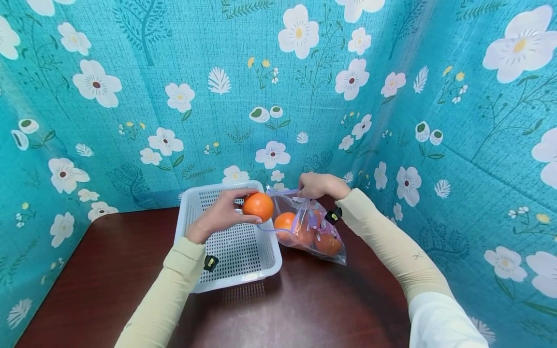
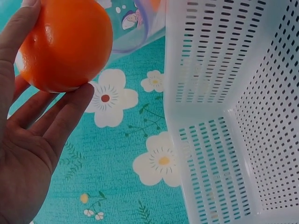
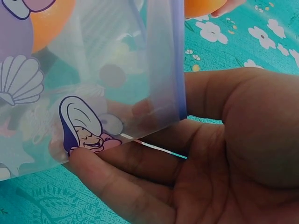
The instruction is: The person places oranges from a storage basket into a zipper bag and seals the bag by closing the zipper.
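My left hand [image 1: 221,212] holds a round, smooth orange [image 1: 258,207] between thumb and fingers. In the head view the orange is at the right rim of the white plastic basket [image 1: 273,261], by the mouth of a clear zip bag [image 1: 335,253]. Several oranges lie inside the bag, seen through its printed film. My right hand [image 1: 318,184] grips the bag's upper edge. In the right wrist view, its thumb and fingers [image 3: 112,186] have the purple-edged film [image 3: 154,70] between them. The left wrist view shows the fingertips [image 2: 81,95] beneath the held orange [image 2: 70,42].
The basket stands on a dark red-brown table [image 1: 126,261], with its slotted floor showing. A teal flowered cloth [image 1: 209,135] hangs behind the table and along both sides. The bag lies against the basket's right side.
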The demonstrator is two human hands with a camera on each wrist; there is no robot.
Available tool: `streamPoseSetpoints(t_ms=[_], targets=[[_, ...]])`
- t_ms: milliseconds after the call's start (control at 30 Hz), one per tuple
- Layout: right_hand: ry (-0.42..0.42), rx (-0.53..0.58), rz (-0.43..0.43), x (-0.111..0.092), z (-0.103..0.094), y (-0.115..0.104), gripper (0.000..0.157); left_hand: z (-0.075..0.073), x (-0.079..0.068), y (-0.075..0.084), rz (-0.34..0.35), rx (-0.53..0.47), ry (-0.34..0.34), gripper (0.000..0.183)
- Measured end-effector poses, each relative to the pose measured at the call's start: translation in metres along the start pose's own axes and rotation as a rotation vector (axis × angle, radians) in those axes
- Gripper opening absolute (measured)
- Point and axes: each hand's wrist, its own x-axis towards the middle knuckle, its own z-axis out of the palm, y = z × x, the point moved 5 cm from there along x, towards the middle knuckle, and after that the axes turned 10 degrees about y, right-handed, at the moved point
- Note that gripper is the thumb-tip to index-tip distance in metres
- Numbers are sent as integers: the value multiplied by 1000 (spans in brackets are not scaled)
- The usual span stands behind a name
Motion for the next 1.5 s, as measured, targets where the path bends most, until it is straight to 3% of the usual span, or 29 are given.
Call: streamPoseSetpoints(t_ms=[700,1133,1500], targets=[[-10,-10,-22,-3,-2,-2,28,27,10,7,82,-17,22,71],[-7,-22,-27,-3,-3,-1,26,41,14,9,79,-24,50,67],[-17,-4,-45,-3,-5,0,23,52,17,12,42,-85,69,63]])
